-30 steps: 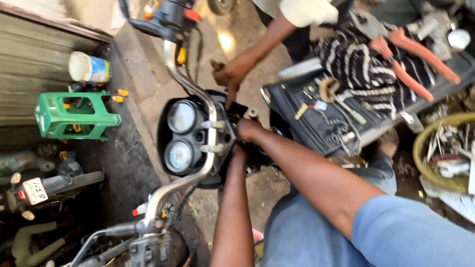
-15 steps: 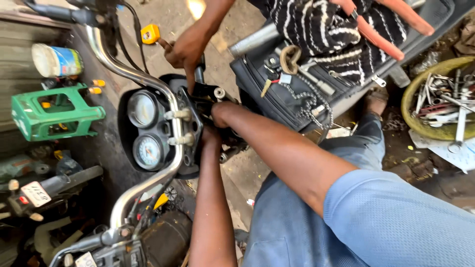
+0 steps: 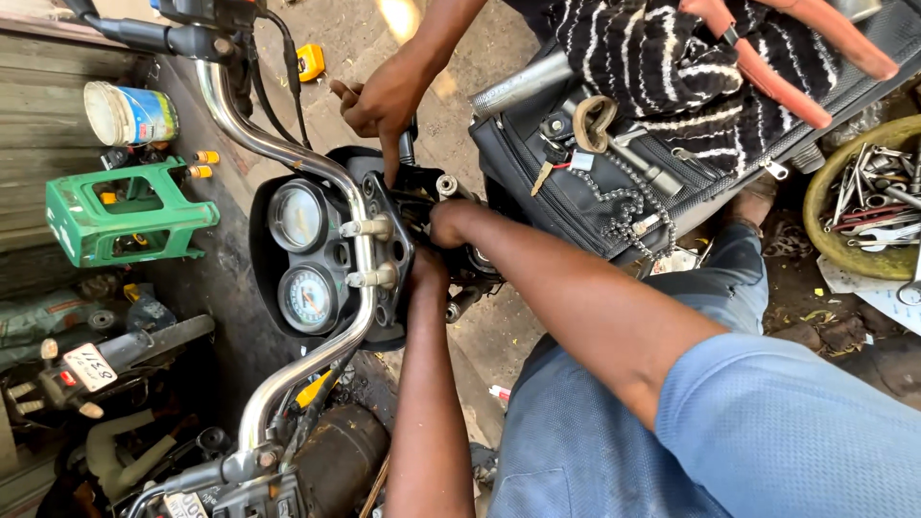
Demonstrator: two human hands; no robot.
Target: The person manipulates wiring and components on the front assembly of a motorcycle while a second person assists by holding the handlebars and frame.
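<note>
A round tub (image 3: 129, 114) with a white rim and a blue and yellow printed wrapper is seen lying on its side at the far left. A small white rectangular plate (image 3: 88, 365) with dark and red marks is fixed to a part at the near left. Two round dials (image 3: 303, 259) with pale faces are set in a black housing at the centre, behind the chrome handlebar.
</note>
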